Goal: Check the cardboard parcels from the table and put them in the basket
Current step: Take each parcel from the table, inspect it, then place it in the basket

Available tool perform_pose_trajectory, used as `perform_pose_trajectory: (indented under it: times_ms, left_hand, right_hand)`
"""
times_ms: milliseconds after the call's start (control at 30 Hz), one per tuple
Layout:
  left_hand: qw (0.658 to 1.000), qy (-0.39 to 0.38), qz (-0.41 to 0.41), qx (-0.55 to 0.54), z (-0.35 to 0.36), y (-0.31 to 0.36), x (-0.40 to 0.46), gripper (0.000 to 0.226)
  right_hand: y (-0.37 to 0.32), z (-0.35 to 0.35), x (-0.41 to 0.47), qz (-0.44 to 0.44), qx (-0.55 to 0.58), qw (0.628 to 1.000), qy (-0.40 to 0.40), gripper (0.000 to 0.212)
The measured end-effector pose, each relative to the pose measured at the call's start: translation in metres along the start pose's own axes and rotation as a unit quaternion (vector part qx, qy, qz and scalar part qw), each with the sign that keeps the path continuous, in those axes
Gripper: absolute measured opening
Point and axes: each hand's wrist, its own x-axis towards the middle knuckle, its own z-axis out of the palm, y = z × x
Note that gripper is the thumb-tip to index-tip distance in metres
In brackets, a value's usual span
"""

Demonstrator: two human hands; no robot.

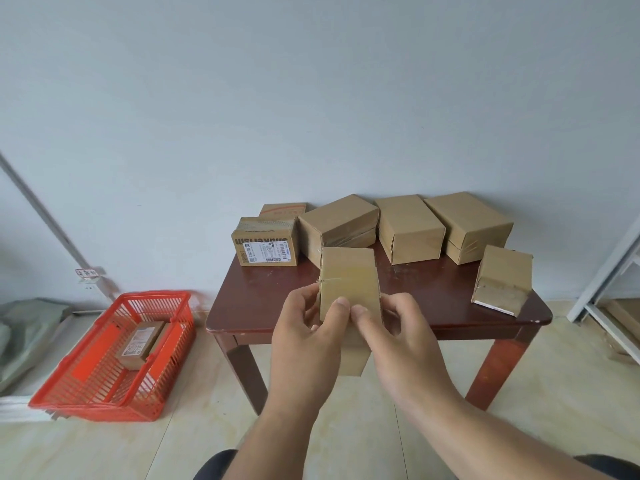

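Note:
I hold a plain cardboard parcel [349, 278] upright in front of the table's front edge. My left hand [304, 337] grips its left side and my right hand [401, 341] grips its right side, both thumbs pressed on the near face. Several more parcels stand on the dark red table [263, 306]: a labelled one [266, 242] at the back left, three plain ones [408, 228] along the back, and a small one [504, 278] at the right. The orange basket [104, 403] sits on the floor to the left, with one labelled parcel [140, 344] inside.
A white metal rack frame [602, 282] stands on the floor at the right. Grey-green bags [24, 327] lie at the far left beside the basket. A wall closes off the space behind the table. Light tiled floor lies between basket and table.

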Motion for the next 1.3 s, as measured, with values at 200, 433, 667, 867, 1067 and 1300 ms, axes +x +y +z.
perform_pose_trajectory:
  times_ms: [200,433,667,867,1067,1300]
  left_hand:
    - [0.999,-0.006,-0.005,-0.032,-0.001,-0.007,0.001,0.021]
    - [1.000,-0.012,0.012,-0.007,-0.001,-0.016,0.002,0.064]
    - [0.999,0.024,0.027,0.010,-0.003,-0.016,0.003,0.042]
    - [1.000,0.016,0.018,-0.007,0.002,-0.018,-0.002,0.040]
    - [0.999,0.011,0.009,-0.040,-0.002,-0.014,-0.001,0.023]
    - [0.999,0.005,0.013,-0.043,0.000,-0.010,-0.007,0.051]
  right_hand:
    - [0.000,-0.001,0.002,-0.013,-0.005,1.000,-0.013,0.025]
    - [0.001,-0.003,0.005,-0.010,-0.002,1.000,-0.006,0.028]
    - [-0.002,-0.003,-0.001,-0.038,-0.011,0.998,-0.041,0.033]
    - [-0.006,-0.001,0.009,-0.035,-0.007,0.999,0.019,0.023]
    - [0.001,-0.003,0.002,-0.051,-0.023,0.998,-0.002,0.026]
    - [0.005,-0.003,0.003,-0.044,-0.021,0.999,0.006,0.027]
